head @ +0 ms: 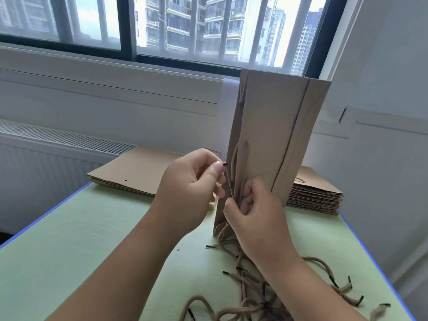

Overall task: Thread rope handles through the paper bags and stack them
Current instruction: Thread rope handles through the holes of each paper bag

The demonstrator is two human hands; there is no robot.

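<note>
Your left hand pinches the rope tip just beside the upright bag; your right hand clutches the bag's lower edge. Loosen either and the tip could miss its hole, or the bag topple.

Loads of room over the near-left stretch of desk, easy way in from that side. Blocked dead centre by the upright paper bag, with the left hand pinching a rope end beside it and the right hand gripping its lower edge. Crowded at the back: flat bag pile on the left, thicker bag stack on the right. Messy near right too, loose rope handles sprawled all over.
</note>
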